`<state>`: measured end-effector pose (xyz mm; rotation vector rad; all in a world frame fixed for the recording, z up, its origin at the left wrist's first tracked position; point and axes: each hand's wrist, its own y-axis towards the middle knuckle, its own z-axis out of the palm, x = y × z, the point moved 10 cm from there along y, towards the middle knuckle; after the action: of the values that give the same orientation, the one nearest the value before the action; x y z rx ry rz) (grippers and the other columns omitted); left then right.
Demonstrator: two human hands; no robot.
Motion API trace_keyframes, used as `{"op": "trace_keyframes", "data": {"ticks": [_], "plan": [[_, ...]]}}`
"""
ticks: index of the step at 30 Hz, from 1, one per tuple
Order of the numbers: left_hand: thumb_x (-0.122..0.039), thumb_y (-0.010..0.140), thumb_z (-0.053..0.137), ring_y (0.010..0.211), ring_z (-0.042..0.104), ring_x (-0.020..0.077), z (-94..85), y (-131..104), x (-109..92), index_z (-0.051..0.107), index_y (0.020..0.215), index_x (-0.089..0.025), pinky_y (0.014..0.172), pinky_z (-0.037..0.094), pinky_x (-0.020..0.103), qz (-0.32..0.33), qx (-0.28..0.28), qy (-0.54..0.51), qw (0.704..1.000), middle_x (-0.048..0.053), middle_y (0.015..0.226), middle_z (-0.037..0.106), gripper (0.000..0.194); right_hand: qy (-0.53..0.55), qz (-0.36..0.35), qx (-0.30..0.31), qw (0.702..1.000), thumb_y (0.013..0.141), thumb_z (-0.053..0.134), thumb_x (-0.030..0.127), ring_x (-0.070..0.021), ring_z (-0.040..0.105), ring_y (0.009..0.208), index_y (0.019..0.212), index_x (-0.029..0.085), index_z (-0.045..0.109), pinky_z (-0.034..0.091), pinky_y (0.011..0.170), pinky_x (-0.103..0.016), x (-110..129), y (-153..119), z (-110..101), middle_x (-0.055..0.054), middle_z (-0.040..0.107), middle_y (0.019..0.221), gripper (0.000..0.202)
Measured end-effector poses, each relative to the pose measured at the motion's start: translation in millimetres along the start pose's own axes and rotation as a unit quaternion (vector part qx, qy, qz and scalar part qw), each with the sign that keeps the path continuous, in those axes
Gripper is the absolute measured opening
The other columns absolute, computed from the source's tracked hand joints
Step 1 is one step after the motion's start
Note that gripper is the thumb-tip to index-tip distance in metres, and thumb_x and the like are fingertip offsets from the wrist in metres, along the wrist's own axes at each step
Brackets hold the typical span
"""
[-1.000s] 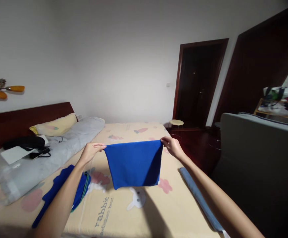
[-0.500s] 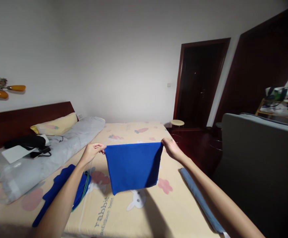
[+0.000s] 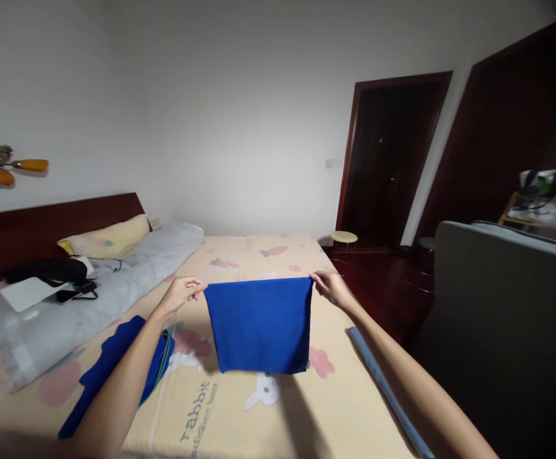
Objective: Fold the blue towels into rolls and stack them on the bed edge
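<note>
A plain blue cloth (image 3: pixel 261 326) hangs above the bed, its top edge stretched almost level between my two hands. My left hand (image 3: pixel 182 294) pinches the top left corner between thumb and fingers. At the top right corner, my right hand (image 3: pixel 331 287) has the same kind of pinch. The cloth's lower edge hangs free over the printed sheet (image 3: pixel 240 421). Beneath my left forearm lies another blue cloth piece (image 3: pixel 108 357) with green trim, partly hidden by the arm.
A rolled grey quilt (image 3: pixel 129 287), a yellow pillow (image 3: pixel 110 239), a white flat object (image 3: pixel 32 293) and a black bag (image 3: pixel 48 273) lie at the left. A folded blue-grey cloth (image 3: pixel 383 382) runs along the right bed edge. Beyond stand a stool (image 3: pixel 343 237) and a grey chair back (image 3: pixel 493 331).
The hanging cloth's lower edge has swung, and its lower right corner now hangs lower and flatter. Both hands keep their corners. The view has shifted slightly.
</note>
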<state>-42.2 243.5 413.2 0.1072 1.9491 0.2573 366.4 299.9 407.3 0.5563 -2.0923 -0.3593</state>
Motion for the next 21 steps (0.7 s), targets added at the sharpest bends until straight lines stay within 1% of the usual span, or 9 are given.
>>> {"op": "trace_keyframes", "data": {"ticks": [2, 4, 8, 12, 15, 17, 18, 19, 21], "plan": [[-0.051, 0.061, 0.076, 0.043, 0.047, 0.0067, 4.8, 10, 11, 0.065, 0.069, -0.016, 0.043, 0.032, 0.020, -0.019, 0.005, -0.017, 1.000, -0.004, 0.049, 0.058, 0.037, 0.038, 0.036, -0.009, 0.999, 0.085, 0.041, 0.066, -0.0102, 0.044, 0.037, 0.062, 0.022, 0.046, 0.036, 0.043, -0.024, -13, 8, 8, 0.004, 0.051, 0.043, 0.050], [-0.052, 0.060, 0.076, 0.042, 0.048, 0.0064, 10.0, 24, 22, 0.064, 0.070, -0.016, 0.043, 0.034, 0.020, -0.037, 0.003, -0.032, 0.999, -0.002, 0.053, 0.063, 0.040, 0.075, 0.074, -0.022, 0.994, 0.086, 0.040, 0.066, -0.0111, 0.048, 0.035, 0.065, 0.022, 0.047, 0.038, 0.041, -0.023, -29, 17, 18, 0.002, 0.055, 0.044, 0.049], [-0.056, 0.057, 0.077, 0.045, 0.059, 0.0107, 18.5, 57, 46, 0.063, 0.074, -0.015, 0.042, 0.033, 0.020, -0.067, -0.029, -0.049, 0.996, 0.007, 0.065, 0.073, 0.046, 0.127, 0.131, -0.047, 0.982, 0.087, 0.043, 0.062, -0.0150, 0.058, 0.039, 0.071, 0.019, 0.050, 0.045, 0.040, -0.025, -58, 41, 37, -0.005, 0.065, 0.054, 0.046], [-0.060, 0.057, 0.075, 0.060, 0.070, 0.0200, 22.5, 88, 63, 0.062, 0.078, -0.014, 0.044, 0.036, 0.020, -0.072, -0.072, -0.067, 0.993, 0.015, 0.079, 0.076, 0.052, 0.142, 0.138, -0.080, 0.977, 0.086, 0.049, 0.059, -0.0173, 0.062, 0.042, 0.073, 0.018, 0.053, 0.046, 0.040, -0.024, -70, 67, 44, -0.007, 0.066, 0.054, 0.044], [-0.061, 0.059, 0.072, 0.071, 0.073, 0.0237, 19.9, 103, 70, 0.064, 0.085, -0.013, 0.049, 0.042, 0.023, -0.052, -0.094, -0.074, 0.992, 0.018, 0.086, 0.076, 0.055, 0.140, 0.116, -0.107, 0.977, 0.087, 0.044, 0.062, -0.0187, 0.067, 0.052, 0.075, 0.018, 0.054, 0.051, 0.049, -0.026, -71, 78, 42, -0.008, 0.068, 0.062, 0.047], [-0.062, 0.061, 0.070, 0.079, 0.073, 0.0245, 17.0, 104, 76, 0.066, 0.090, -0.012, 0.056, 0.047, 0.026, -0.030, -0.099, -0.070, 0.992, 0.017, 0.089, 0.076, 0.058, 0.130, 0.093, -0.120, 0.980, 0.086, 0.041, 0.065, -0.0200, 0.069, 0.063, 0.081, 0.018, 0.056, 0.055, 0.060, -0.029, -71, 73, 41, -0.009, 0.071, 0.071, 0.049], [-0.063, 0.062, 0.069, 0.082, 0.072, 0.0247, 16.4, 101, 80, 0.067, 0.092, -0.012, 0.059, 0.049, 0.028, -0.020, -0.099, -0.065, 0.993, 0.016, 0.090, 0.076, 0.058, 0.121, 0.082, -0.123, 0.982, 0.086, 0.039, 0.065, -0.0207, 0.070, 0.068, 0.083, 0.019, 0.057, 0.055, 0.065, -0.030, -72, 65, 40, -0.009, 0.071, 0.076, 0.050], [-0.063, 0.062, 0.068, 0.083, 0.071, 0.0248, 16.8, 94, 86, 0.068, 0.092, -0.013, 0.062, 0.050, 0.029, -0.012, -0.096, -0.057, 0.994, 0.015, 0.089, 0.076, 0.058, 0.110, 0.072, -0.124, 0.983, 0.086, 0.039, 0.066, -0.0213, 0.069, 0.073, 0.085, 0.019, 0.058, 0.054, 0.070, -0.031, -73, 53, 41, -0.010, 0.072, 0.080, 0.051], [-0.061, 0.063, 0.068, 0.081, 0.070, 0.0247, 21.7, 72, 104, 0.071, 0.089, -0.015, 0.065, 0.050, 0.031, -0.001, -0.087, -0.035, 0.996, 0.011, 0.083, 0.076, 0.054, 0.082, 0.061, -0.116, 0.988, 0.087, 0.038, 0.065, -0.0215, 0.068, 0.077, 0.086, 0.019, 0.060, 0.053, 0.075, -0.032, -81, 19, 47, -0.009, 0.071, 0.083, 0.051]]}}
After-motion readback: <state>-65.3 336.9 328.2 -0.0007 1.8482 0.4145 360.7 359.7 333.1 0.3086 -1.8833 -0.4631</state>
